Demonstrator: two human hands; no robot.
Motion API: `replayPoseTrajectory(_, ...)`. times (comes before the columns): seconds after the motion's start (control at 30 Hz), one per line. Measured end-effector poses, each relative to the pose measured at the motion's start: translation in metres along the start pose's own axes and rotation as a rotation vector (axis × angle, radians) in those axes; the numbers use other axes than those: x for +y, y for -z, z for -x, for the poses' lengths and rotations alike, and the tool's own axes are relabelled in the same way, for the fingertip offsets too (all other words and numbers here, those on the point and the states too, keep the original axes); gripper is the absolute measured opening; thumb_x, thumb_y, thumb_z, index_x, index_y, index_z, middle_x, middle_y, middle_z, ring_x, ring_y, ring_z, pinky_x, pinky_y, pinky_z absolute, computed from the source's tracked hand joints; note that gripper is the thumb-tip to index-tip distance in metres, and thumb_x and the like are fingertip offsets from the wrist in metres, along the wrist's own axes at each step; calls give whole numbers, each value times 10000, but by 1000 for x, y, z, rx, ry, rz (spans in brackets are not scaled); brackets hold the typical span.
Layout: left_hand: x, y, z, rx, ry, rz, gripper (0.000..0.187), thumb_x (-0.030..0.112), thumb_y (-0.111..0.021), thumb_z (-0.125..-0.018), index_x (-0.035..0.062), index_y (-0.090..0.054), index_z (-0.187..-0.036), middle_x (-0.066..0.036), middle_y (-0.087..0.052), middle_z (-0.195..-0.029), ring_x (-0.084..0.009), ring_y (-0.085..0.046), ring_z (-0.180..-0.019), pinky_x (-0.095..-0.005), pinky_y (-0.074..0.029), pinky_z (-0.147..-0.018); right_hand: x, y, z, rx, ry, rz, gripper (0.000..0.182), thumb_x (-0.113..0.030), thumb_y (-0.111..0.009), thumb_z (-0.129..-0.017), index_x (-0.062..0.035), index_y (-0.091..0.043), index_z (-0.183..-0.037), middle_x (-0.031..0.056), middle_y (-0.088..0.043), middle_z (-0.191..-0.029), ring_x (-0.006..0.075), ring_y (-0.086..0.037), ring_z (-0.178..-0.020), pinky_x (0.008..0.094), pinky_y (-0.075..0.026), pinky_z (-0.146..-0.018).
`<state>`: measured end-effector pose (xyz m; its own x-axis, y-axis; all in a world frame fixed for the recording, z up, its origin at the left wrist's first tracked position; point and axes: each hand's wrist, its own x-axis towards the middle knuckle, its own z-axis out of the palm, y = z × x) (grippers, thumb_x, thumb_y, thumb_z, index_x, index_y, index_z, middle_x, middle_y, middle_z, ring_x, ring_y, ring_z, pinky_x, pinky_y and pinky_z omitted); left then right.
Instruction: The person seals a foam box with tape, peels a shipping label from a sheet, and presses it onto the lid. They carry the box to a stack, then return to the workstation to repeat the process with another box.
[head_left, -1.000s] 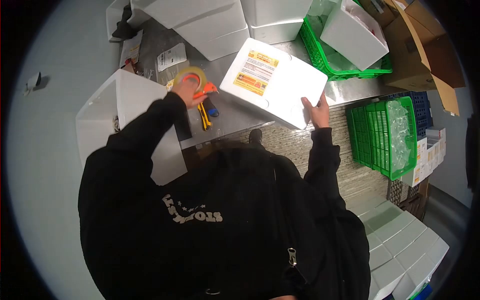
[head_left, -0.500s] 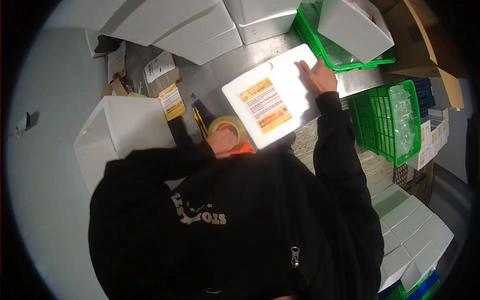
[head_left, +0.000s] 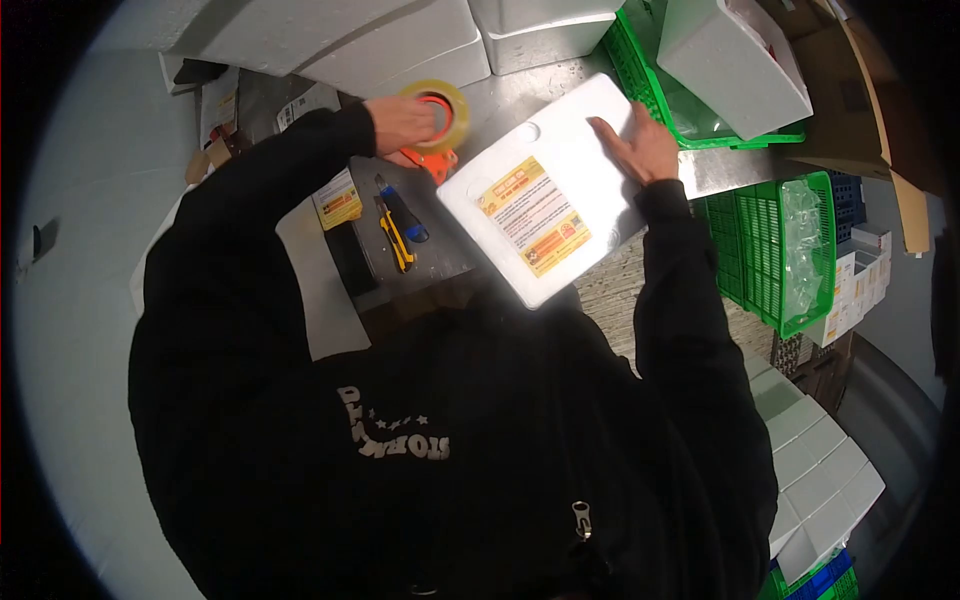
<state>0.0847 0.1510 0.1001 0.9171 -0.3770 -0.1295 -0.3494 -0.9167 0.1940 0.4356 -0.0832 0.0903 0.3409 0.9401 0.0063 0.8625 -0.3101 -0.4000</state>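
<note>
My left hand (head_left: 402, 124) is closed around an orange tape dispenser (head_left: 432, 163) with a roll of clear yellowish tape, just off the far left corner of a white foam box (head_left: 592, 150). A yellow and white printed label (head_left: 535, 215) is on the box's top. My right hand (head_left: 650, 152) grips the box's right edge, thumb on top and the other fingers over the side, partly hidden. Left of the box, a yellow utility knife (head_left: 396, 235) lies beside a blue-handled tool (head_left: 412, 222) on the metal table (head_left: 440, 255).
White foam boxes (head_left: 400, 55) line the table's back. A green crate (head_left: 625, 75) holds plastic and a tilted foam box (head_left: 735, 75). More green crates (head_left: 765, 255) and stacked foam boxes (head_left: 820, 455) stand at right. Printed leaflets (head_left: 338, 198) lie at left.
My left hand has carried the tape dispenser away from my body, from the box's near left side to its far left corner. The right hand keeps its hold on the box, which has shifted slightly.
</note>
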Motion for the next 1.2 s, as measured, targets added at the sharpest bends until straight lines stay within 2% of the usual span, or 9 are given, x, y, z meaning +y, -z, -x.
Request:
replayPoseTrajectory(0.07,-4,3,-22,-61,-235,60,527,481,-734,-728,33,-577,-958,-131,-564,-899,-316,-568,-859,-426,-482,-721,-12,-7,-24,-72,88,-40,917,-782,-506,-802,66,-571,-1146,280,-671,-796,428,-677,-793,478,-546,-730)
replayPoseTrajectory(0.23,147,-22,-24,-272,238,287,437,457,-641,-827,52,-619,-990,-175,-602,-872,-322,-591,-799,-430,-482,-695,-66,-33,-55,-201,380,-44,758,-751,-470,-835,-80,-658,-1135,233,-680,-817,405,-665,-806,506,-519,-750)
replayPoseTrajectory(0.3,218,-57,-29,339,335,686,399,396,-594,-889,14,-606,-1005,-188,-624,-962,-331,-609,-892,-445,-493,-787,-90,-38,-49,-308,580,-68,661,-697,-478,-861,-141,-671,-1161,218,-632,-694,426,-629,-732,504,-496,-711)
replayPoseTrajectory(0.37,263,-61,-68,-358,546,713,231,228,-565,-870,13,-599,-948,-162,-618,-1048,-294,-592,-1002,-417,-470,-870,-119,-33,-36,-411,699,-31,610,-678,-480,-871,-160,-700,-1105,188,-618,-640,398,-631,-699,491,-497,-691)
replayPoseTrajectory(0.43,293,-65,-66,57,477,505,208,208,-574,-836,8,-595,-889,-172,-634,-930,-329,-615,-889,-434,-491,-805,-132,-36,-29,-442,725,-18,570,-659,-483,-881,-172,-722,-1059,154,-618,-619,368,-634,-682,469,-499,-667)
replayPoseTrajectory(0.73,141,-20,27,0,1003,174,547,511,-577,-881,-16,-623,-1020,-192,-656,-885,-352,-642,-879,-453,-518,-768,-124,-47,-26,-333,806,-116,596,-635,-400,-940,-182,-685,-1204,197,-680,-1109,309,-650,-1029,419,-523,-881)
replayPoseTrajectory(0.87,102,-31,2,151,1189,106,572,521,-556,-897,-31,-621,-1031,-230,-655,-915,-382,-633,-897,-470,-500,-791,-125,-53,-21,-155,869,69,760,-597,-389,-959,-63,-314,-1495,230,-367,-1496,339,-447,-1326,404,-452,-1024)
replayPoseTrajectory(0.97,69,-36,-54,296,1615,410,622,574,-527,-889,-17,-668,-1027,-243,-674,-1016,-370,-653,-954,-460,-506,-856,-122,-59,-20,-100,917,-44,815,-537,-493,-928,-26,-236,-1509,228,-327,-1517,375,-497,-1255,422,-441,-1009)
replayPoseTrajectory(1.2,53,-146,-60,374,1498,357,564,552,-521,-907,30,-689,-1038,-234,-656,-1083,-367,-615,-1057,-418,-463,-936,-123,-54,-26,-104,826,-66,815,-461,-506,-920,-18,-185,-1523,227,-303,-1531,392,-422,-1323,393,-371,-1082)
